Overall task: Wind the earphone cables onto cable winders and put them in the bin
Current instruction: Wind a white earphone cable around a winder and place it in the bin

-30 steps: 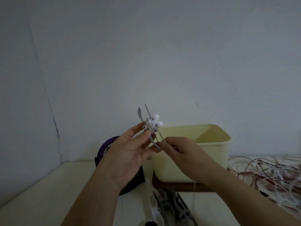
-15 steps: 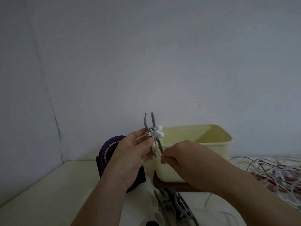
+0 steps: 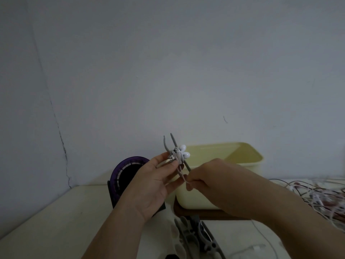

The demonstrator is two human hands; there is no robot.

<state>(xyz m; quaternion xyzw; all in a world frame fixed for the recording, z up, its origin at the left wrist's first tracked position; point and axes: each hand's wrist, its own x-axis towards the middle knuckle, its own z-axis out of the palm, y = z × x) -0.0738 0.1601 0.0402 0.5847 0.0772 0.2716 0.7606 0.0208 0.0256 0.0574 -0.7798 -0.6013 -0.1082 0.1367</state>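
Observation:
My left hand (image 3: 153, 181) holds up a grey cable winder (image 3: 172, 146) with thin prongs, pinching it at its middle. White earbuds (image 3: 183, 151) stick out of the winder's right side, with cable wrapped round its centre. My right hand (image 3: 211, 181) pinches the white earphone cable (image 3: 182, 174) just below the winder. Behind both hands stands the pale yellow bin (image 3: 242, 161) on a dark brown tray.
A purple and black round device (image 3: 123, 176) stands behind my left hand. Several spare grey and white winders (image 3: 196, 238) lie at the near table edge. A tangle of white and red earphone cables (image 3: 321, 197) covers the table's right side. A wall rises close behind.
The winder has turned so its prongs stand more upright. My right hand has dropped a little lower with the cable. The view has shifted slightly.

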